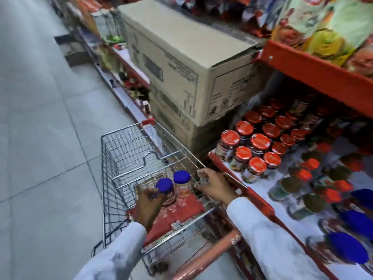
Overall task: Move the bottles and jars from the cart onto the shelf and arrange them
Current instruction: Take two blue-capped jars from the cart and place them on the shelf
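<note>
We see two long sleeves, the left sleeve (113, 253) and the right sleeve (268, 239), both of pale white cloth, loose and softly creased, ending at the wrists. Our left hand (148, 207) and right hand (217, 185) are bare, ungloved.

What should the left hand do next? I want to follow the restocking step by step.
Probably close the left hand around the nearer blue-lidded jar and lift it out of the cart. Its fingers already reach that jar, though a firm grip isn't clear. The right hand looks empty, open over the cart's edge beside the shelf, where blue-lidded jars already stand.
</note>
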{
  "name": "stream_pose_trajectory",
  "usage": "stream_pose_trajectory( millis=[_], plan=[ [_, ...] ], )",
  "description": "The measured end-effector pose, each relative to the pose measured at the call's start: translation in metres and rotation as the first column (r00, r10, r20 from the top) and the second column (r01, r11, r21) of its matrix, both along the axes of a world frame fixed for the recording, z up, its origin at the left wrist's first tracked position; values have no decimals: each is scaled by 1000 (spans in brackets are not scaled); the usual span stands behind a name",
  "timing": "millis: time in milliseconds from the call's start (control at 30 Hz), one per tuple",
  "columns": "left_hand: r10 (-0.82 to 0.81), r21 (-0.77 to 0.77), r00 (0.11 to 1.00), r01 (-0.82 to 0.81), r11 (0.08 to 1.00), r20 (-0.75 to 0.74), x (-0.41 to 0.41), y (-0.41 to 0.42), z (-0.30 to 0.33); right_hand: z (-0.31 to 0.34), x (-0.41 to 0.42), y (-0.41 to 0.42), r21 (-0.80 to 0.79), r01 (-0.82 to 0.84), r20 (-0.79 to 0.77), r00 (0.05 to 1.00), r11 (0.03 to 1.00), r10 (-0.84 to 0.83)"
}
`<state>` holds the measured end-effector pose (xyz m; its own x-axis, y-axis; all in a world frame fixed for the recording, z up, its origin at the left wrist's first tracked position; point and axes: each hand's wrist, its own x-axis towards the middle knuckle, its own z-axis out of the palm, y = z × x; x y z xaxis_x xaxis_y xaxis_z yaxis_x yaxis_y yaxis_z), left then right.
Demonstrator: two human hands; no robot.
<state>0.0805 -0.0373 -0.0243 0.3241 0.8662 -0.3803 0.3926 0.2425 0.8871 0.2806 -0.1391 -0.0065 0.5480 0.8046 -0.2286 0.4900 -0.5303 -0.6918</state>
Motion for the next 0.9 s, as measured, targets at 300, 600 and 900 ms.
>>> stream_pose_trajectory(
  millis=[300,600,900],
  plan=[
    [23,-46,995,-28,999,-92,12,17,-62,-64,-13,63,-69,79,-113,990,995,-86],
    [-16,50,988,24,998,-153,20,23,-77,-80,-12,70,-119,103,-89,990,988,-113],
    [-112,121,989,99,988,100,16,31,3,31,-21,9,142,185,-87,981,973,-174]
  ],
)
